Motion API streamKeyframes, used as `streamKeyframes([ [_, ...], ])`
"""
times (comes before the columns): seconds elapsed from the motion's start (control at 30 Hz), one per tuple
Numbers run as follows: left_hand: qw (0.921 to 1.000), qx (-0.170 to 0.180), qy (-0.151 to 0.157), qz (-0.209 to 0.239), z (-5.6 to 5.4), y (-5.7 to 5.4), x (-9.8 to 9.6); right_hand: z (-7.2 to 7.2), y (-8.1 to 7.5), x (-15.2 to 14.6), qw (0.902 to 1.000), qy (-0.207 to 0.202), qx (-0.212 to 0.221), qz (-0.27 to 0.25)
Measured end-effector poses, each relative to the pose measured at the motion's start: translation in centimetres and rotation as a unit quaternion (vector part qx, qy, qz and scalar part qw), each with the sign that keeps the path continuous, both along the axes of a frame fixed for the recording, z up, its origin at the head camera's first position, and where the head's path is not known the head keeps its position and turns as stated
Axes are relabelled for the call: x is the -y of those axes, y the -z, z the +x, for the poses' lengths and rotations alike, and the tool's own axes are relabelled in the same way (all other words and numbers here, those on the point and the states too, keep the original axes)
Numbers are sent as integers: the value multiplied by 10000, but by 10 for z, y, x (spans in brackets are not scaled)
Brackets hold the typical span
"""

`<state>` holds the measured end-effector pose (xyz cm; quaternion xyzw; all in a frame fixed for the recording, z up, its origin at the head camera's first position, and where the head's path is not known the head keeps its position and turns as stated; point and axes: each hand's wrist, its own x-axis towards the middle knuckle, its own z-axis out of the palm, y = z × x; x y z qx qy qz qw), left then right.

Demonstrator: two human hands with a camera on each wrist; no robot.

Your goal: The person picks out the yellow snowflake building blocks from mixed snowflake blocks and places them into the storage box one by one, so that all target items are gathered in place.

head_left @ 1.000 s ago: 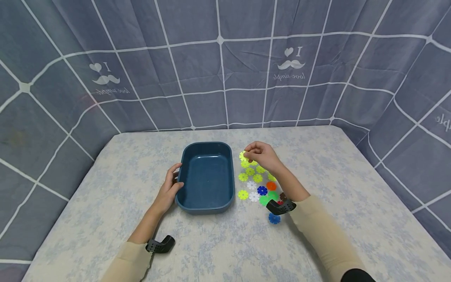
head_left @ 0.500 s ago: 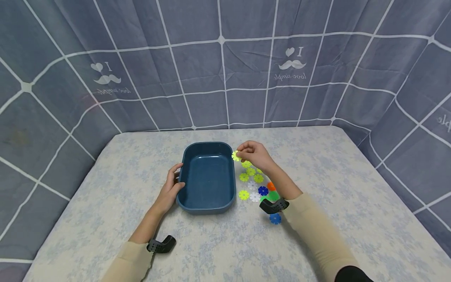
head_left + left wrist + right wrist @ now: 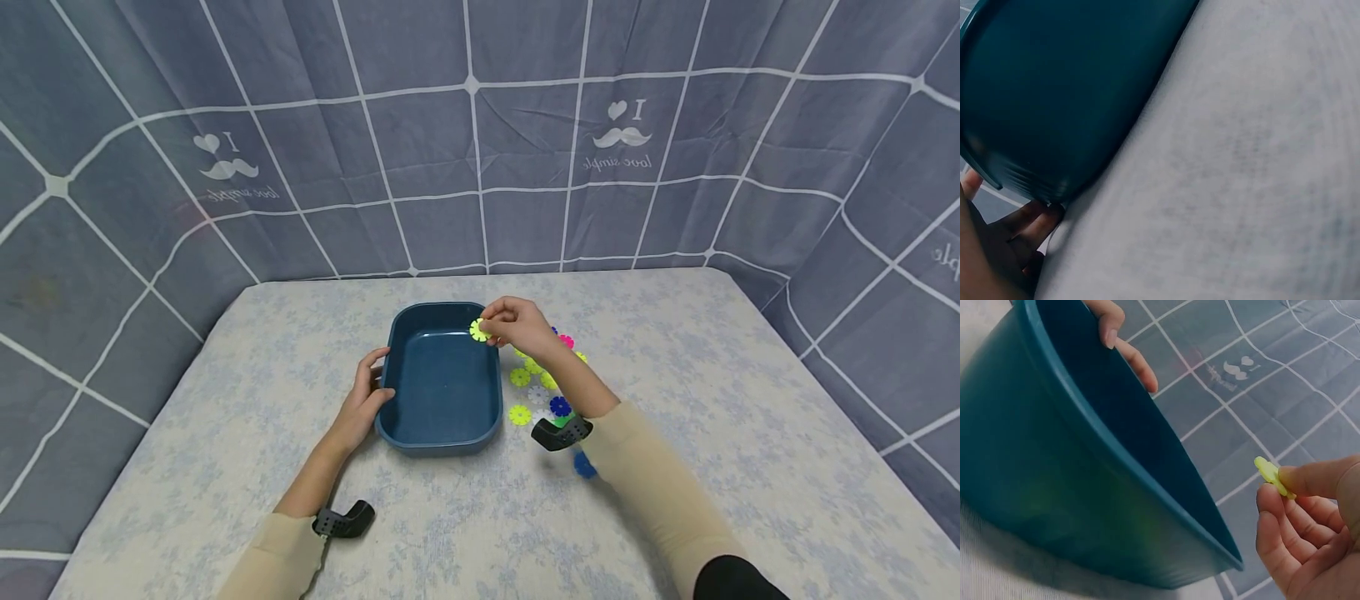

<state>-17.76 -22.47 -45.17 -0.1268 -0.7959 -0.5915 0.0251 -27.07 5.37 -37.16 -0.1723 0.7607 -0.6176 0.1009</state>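
Observation:
A dark blue-green plastic basin sits on the table, its inside bare in the head view. My left hand grips its left side. In the right wrist view, part of that left hand hooks over the rim, and in the left wrist view its fingers touch the outer wall low down. My right hand pinches a yellow-green notched snowflake disc between thumb and fingers, above the basin's far right corner. The disc shows nearly edge-on in the right wrist view.
Right of the basin lie several loose snowflake discs, among them a yellow-green one, a dark blue one and a blue one. My right forearm hides some. Grey-blue checked curtains stand behind the table.
My right hand has carried the yellow-green snowflake disc left, from beside the other discs to over the basin's edge. My left hand has stayed on the basin.

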Motion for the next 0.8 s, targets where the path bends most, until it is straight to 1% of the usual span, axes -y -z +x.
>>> streamKeyframes([
  [0.13, 10000, 64, -25, 1, 0, -1, 1, -1, -1, 8, 9998, -58, 138, -145],
  [0.27, 9999, 108, -71, 0, 0, 0, 3, -1, -2, 15, 9996, -59, 222, -148],
  [0.57, 9999, 116, -73, 53, 0, 0, 5, -6, -3, 30, 9997, -36, 235, -100],
  [0.8, 9998, 177, -13, 94, -1, 0, 5, -9, -3, 43, 9987, 50, 276, -437],
])
